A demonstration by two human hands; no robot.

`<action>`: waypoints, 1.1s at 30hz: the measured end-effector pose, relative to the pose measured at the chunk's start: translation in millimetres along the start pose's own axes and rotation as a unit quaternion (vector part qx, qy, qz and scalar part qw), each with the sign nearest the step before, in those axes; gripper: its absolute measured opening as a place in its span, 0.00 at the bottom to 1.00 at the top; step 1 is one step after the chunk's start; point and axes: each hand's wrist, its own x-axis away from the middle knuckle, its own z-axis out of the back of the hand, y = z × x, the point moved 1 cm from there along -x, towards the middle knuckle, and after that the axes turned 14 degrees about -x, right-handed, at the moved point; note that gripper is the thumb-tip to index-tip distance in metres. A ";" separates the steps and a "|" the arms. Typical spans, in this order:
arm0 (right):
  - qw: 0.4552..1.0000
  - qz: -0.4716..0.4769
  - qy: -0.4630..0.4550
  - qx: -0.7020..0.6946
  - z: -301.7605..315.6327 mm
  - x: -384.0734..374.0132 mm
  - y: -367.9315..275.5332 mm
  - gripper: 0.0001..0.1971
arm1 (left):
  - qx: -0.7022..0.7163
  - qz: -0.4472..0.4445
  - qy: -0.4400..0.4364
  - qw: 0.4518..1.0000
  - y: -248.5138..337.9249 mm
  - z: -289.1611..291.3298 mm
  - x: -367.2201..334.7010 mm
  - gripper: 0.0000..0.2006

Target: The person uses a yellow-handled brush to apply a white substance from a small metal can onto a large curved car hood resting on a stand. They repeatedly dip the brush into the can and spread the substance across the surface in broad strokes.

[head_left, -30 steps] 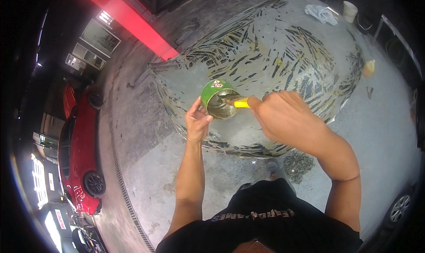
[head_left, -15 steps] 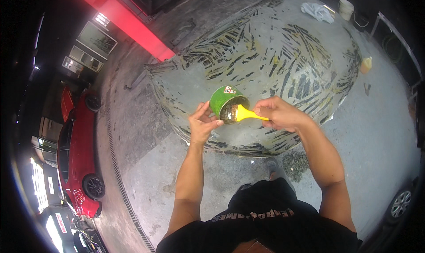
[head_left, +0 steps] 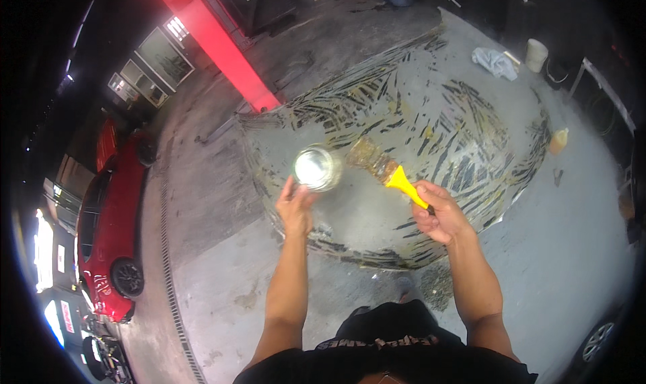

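seen from above the head, our left hand (head_left: 294, 208) is raised with its fingers closed around the underside of a round metal can (head_left: 316, 168), whose shiny open top faces the camera; the can sits just above the fingertips and touches them. our right hand (head_left: 436, 212) is curled into a fist, fingers clamped on the yellow handle of a paintbrush (head_left: 389, 172); the handle runs up and to the left out of the fist, and the broad, wet, brownish bristles end just beside the can, to the right of the left fingers, apart from its rim by a small gap. beyond both sets of fingers lies a large curved car panel (head_left: 464, 115) resting on the grey concrete floor (head_left: 215, 283), its surface coated in grey with dark and yellowish streaks where the coating is patchy. far past the right fingers, on the floor at the upper right, we note a crumpled pale cloth (head_left: 494, 62) and, just beside it, a white bucket (head_left: 536, 54); a small orange bottle (head_left: 558, 141) stands near the panel's right edge. well to the left of the left fingers stands a red car (head_left: 108, 222), and a red pillar (head_left: 215, 48) rises beyond the panel.
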 end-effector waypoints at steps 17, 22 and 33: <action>0.496 0.275 0.249 0.785 39.1 -297.7 -220.9 0.14 | -0.112 0.026 0.399 0.910 50.0 225.7 231.9 0.30; 0.438 0.222 0.239 0.837 56.3 -344.3 -207.7 0.14 | -0.177 0.096 0.486 0.850 48.1 262.5 304.8 0.34; 0.388 0.191 0.243 0.868 25.0 -337.1 -258.2 0.18 | -0.161 0.151 0.542 0.811 24.4 273.5 353.9 0.33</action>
